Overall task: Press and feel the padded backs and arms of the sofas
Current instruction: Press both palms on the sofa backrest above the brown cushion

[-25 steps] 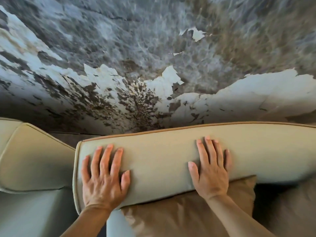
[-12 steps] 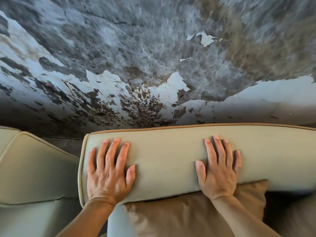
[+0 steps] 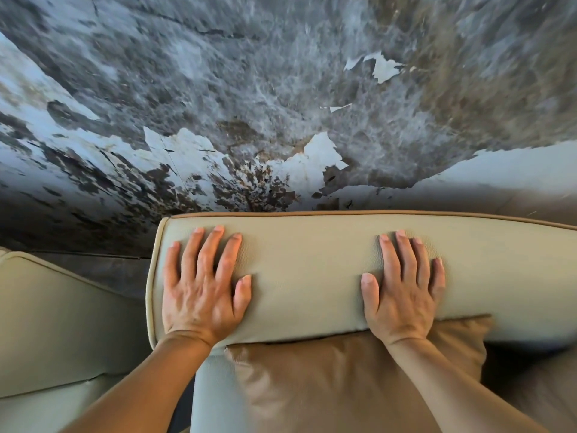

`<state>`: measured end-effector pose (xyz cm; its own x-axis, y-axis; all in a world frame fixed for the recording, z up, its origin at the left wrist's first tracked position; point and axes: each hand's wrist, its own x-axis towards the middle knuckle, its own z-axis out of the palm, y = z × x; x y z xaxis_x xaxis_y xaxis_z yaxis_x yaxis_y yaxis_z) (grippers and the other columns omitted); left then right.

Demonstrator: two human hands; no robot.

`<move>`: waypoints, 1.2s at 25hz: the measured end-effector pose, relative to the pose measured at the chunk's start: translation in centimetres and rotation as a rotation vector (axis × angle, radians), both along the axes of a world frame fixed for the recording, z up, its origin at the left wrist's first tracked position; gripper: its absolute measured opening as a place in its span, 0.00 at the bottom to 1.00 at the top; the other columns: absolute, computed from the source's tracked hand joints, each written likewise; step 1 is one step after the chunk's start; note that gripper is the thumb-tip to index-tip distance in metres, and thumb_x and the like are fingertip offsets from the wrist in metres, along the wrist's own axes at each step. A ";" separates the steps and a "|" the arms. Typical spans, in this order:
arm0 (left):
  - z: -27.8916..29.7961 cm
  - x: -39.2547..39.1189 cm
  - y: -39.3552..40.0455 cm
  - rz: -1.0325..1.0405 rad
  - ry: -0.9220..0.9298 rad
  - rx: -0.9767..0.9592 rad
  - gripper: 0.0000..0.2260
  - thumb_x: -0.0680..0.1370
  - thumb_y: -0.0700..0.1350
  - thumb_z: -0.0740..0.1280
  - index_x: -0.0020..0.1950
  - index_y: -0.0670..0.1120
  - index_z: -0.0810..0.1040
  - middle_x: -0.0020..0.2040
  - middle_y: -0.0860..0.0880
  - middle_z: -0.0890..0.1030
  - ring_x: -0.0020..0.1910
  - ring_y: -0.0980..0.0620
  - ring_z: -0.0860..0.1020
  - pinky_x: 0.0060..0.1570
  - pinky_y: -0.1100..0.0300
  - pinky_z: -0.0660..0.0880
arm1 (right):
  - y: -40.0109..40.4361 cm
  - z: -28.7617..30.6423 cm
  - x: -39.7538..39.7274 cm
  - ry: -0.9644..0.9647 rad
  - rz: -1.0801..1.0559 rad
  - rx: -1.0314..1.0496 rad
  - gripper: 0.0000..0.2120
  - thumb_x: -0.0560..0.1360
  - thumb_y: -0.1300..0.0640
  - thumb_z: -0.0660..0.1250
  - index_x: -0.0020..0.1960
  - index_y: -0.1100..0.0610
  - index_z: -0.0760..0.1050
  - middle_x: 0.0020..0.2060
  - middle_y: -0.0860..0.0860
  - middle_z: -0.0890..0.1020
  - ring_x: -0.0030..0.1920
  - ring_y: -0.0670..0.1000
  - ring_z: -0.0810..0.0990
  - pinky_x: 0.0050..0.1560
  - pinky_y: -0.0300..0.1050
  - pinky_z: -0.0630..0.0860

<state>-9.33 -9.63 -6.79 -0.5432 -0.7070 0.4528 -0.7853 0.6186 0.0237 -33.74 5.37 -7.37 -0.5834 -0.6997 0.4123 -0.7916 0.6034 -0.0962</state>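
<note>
1. The left hand (image 3: 199, 295) lies flat, fingers (image 3: 215, 254) spread, on the beige padded sofa back (image 3: 312, 276) near its left end.
2. The right hand (image 3: 402, 292) lies flat, its fingers close together, further right.
3. A brown cushion (image 3: 343, 379) leans against the back below.
4. A peeling wall (image 3: 249, 104) stands behind.

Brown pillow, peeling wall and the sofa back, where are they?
brown pillow (image 3: 349, 379): head view, middle of its front face.
peeling wall (image 3: 249, 98): head view, bare grey patch.
sofa back (image 3: 306, 276): head view, padding between the hands.
</note>
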 end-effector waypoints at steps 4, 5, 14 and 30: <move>0.2 -1.0 -1.4 -0.014 -0.004 0.012 0.27 0.78 0.58 0.51 0.71 0.44 0.70 0.70 0.40 0.72 0.71 0.38 0.66 0.71 0.37 0.58 | -1.1 0.1 -0.6 -0.005 -0.016 -0.013 0.29 0.75 0.42 0.50 0.73 0.52 0.64 0.74 0.53 0.66 0.74 0.57 0.59 0.73 0.60 0.50; 0.3 -1.2 -1.7 -0.016 -0.004 0.013 0.27 0.78 0.58 0.51 0.71 0.44 0.70 0.70 0.40 0.72 0.71 0.38 0.66 0.71 0.37 0.58 | -1.4 0.1 -0.8 -0.005 -0.020 -0.012 0.29 0.76 0.42 0.50 0.73 0.52 0.64 0.74 0.53 0.66 0.74 0.57 0.59 0.73 0.60 0.50; 0.5 -3.7 -4.7 -0.044 -0.019 0.024 0.27 0.78 0.57 0.52 0.71 0.44 0.70 0.69 0.40 0.71 0.70 0.37 0.66 0.71 0.37 0.57 | -3.8 0.0 -2.6 -0.004 -0.052 -0.022 0.29 0.76 0.42 0.49 0.73 0.53 0.63 0.74 0.54 0.66 0.74 0.57 0.59 0.73 0.60 0.49; 0.2 -8.1 -10.1 -0.086 -0.033 0.011 0.26 0.78 0.58 0.51 0.71 0.45 0.68 0.70 0.40 0.70 0.71 0.38 0.65 0.71 0.38 0.57 | -7.8 -0.5 -6.1 0.020 -0.095 -0.065 0.30 0.76 0.41 0.48 0.73 0.54 0.64 0.73 0.54 0.66 0.74 0.58 0.59 0.73 0.61 0.49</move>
